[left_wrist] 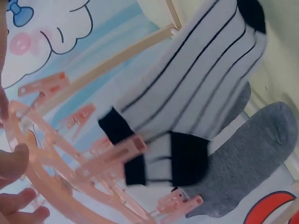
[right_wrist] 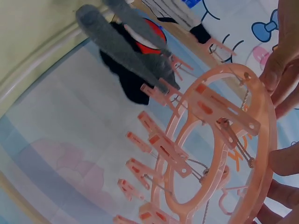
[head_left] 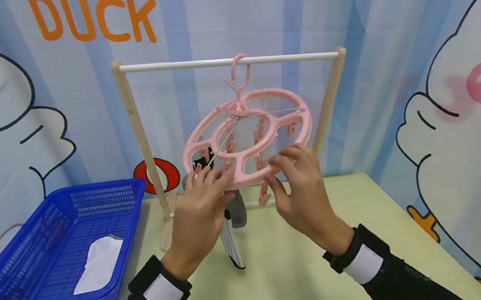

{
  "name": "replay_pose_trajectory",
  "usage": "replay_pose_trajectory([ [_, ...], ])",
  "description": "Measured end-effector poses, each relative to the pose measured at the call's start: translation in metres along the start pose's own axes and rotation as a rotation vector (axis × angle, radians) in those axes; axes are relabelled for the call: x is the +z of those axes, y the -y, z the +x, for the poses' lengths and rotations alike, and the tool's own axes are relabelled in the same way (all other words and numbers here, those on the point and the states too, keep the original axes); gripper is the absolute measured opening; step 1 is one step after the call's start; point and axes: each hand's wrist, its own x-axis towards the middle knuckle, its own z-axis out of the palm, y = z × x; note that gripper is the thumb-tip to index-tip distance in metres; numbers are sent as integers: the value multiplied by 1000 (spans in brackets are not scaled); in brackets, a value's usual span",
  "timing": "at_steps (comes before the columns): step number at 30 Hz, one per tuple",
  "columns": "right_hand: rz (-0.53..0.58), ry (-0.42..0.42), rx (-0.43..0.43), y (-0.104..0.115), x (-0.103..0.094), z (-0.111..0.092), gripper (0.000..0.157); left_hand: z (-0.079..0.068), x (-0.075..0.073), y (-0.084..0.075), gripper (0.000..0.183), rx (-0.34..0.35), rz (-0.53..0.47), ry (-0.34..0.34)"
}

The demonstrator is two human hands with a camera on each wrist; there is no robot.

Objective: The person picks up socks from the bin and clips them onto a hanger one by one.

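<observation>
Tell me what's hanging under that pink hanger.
Under the pink hanger hang pink clips, a striped sock, grey socks and a black item. In the head view, the left hand and hanger rim cover parts of the socks. Grey socks partly hide the black item.

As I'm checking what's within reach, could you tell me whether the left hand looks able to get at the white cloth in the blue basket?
Probably yes: the white cloth lies uncovered in the open-topped blue basket, left of the left hand; only the basket's wall seems to intervene.
</observation>
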Motion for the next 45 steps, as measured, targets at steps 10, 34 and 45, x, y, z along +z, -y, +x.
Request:
replay_pose_trajectory([
  [10,9,-8,-8,3,4,0,23,6,11,-2,43,43,10,20],
  [34,609,476,644,-4,-14,-13,43,14,7,-7,45,4,-25,36],
  [45,673,405,643,-2,-5,-14,31,14,7,-6,43,7,-41,33],
])
